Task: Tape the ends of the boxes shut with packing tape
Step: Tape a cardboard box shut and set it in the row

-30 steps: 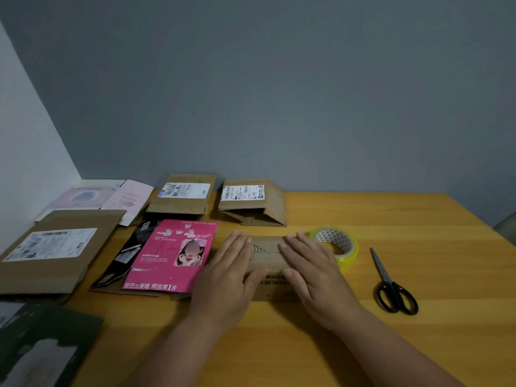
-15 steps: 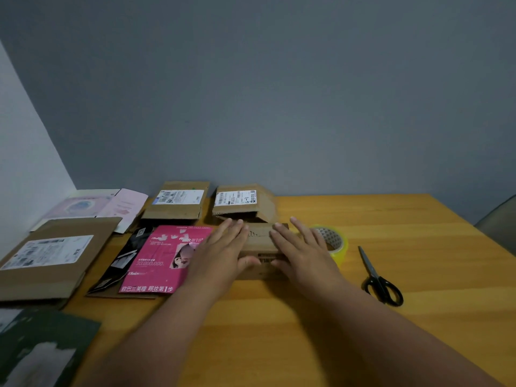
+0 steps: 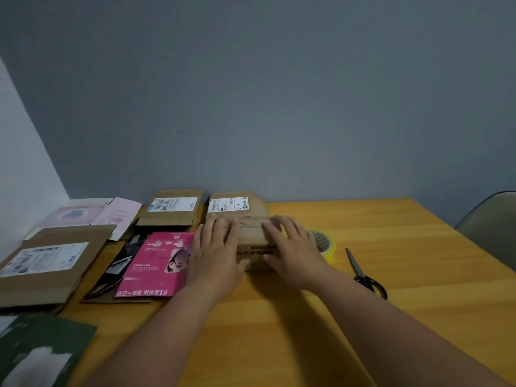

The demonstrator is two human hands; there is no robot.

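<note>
A small brown cardboard box (image 3: 252, 241) sits on the wooden table (image 3: 405, 275) at the centre. My left hand (image 3: 216, 252) lies flat on its left half, fingers straight and thumb against the front face. My right hand (image 3: 293, 252) lies flat on its right half in the same way. A roll of yellow packing tape (image 3: 325, 245) lies just right of the box, partly hidden by my right hand. Black scissors (image 3: 364, 275) lie further right.
Behind the box stand two labelled cardboard boxes (image 3: 171, 209) (image 3: 234, 205). A pink flattened carton (image 3: 156, 263) lies to the left, with a large flat box (image 3: 50, 266) and pale cartons (image 3: 92, 216) beyond. A chair (image 3: 491, 227) is at the right edge.
Both hands have pushed the small box away from me, up against the labelled box behind it. The camera view has tilted slightly upward.
</note>
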